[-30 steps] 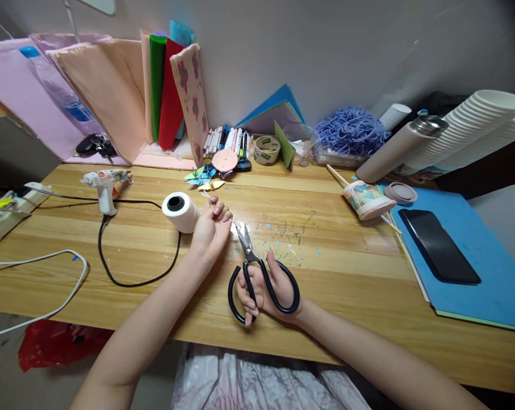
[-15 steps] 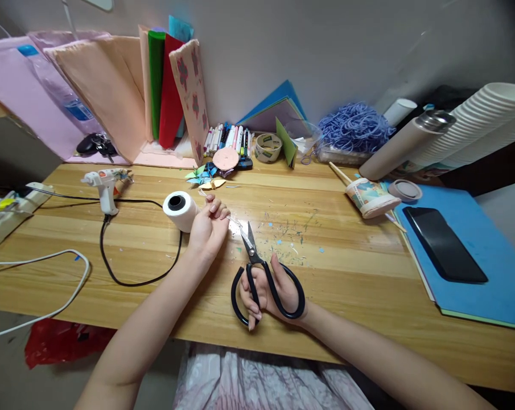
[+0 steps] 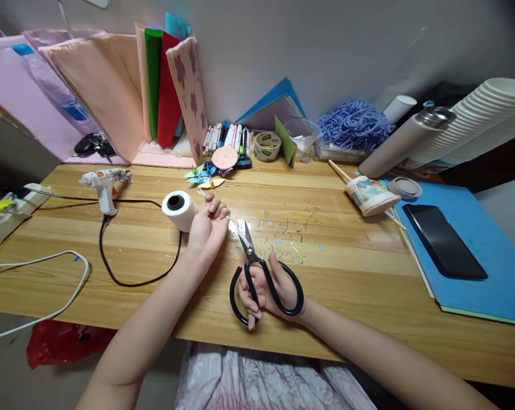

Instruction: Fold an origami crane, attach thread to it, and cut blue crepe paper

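My left hand (image 3: 210, 225) is closed on a white thread (image 3: 232, 220), whose strands stick out on both sides of the fingers. Just left of that hand a white thread spool (image 3: 184, 213) with a black core stands on the wooden table (image 3: 351, 273). In my right hand (image 3: 270, 293) is a pair of scissors (image 3: 249, 250) with large black handles; the fingers and thumb are in the loops. The blades are parted, and their tips point toward the thread beside my left hand. Whether the blades touch the thread I cannot tell.
A white glue gun (image 3: 106, 191) with a black cord lies at the left. Folded paper cranes (image 3: 204, 175), markers (image 3: 229, 138) and a tape roll (image 3: 267, 146) are at the back. At the right, a black phone (image 3: 445, 242) lies on blue paper (image 3: 487, 256). Paper scraps (image 3: 291, 242) dot the table.
Both hands keep nearly the same place and hold. The scissors have shifted very slightly left along with a small movement of the whole view.
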`<state>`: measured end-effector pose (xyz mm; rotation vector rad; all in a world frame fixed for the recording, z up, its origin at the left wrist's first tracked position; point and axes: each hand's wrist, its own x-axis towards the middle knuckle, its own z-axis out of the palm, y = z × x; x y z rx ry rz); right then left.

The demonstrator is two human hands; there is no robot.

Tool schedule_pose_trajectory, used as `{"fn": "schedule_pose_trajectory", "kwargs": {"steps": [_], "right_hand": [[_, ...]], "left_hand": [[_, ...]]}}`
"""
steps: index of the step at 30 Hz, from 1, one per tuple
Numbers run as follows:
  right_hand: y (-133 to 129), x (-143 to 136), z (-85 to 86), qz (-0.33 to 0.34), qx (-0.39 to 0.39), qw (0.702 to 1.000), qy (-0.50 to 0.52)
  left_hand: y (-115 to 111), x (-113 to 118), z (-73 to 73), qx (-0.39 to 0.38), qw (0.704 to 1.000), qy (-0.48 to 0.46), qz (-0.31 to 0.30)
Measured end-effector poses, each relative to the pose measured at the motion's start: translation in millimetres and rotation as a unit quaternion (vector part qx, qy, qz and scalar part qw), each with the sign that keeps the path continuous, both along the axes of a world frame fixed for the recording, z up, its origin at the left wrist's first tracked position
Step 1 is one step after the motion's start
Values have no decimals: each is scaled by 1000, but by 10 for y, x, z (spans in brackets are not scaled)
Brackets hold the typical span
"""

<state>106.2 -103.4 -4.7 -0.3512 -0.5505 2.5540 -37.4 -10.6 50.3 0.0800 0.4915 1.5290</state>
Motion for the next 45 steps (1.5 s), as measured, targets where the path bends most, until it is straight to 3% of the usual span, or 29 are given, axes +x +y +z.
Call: {"fn": "schedule_pose_trajectory", "kwargs": {"steps": [13,29,38,45], "right_hand": [[75,17,58,-72,24,997,-14],[57,11,-19,-148,182,969,-75],[92,43,23,-162,171,970,-65],[128,91,92,-117,140,981,-59]], "left_hand": [[-90,102,35,-17,999,-1,-51],[-151,115,123,-36,987,0,-156],[-222,207,147,-43,978,17,-201],[-230,224,109,-46,977,16,-208]]}}
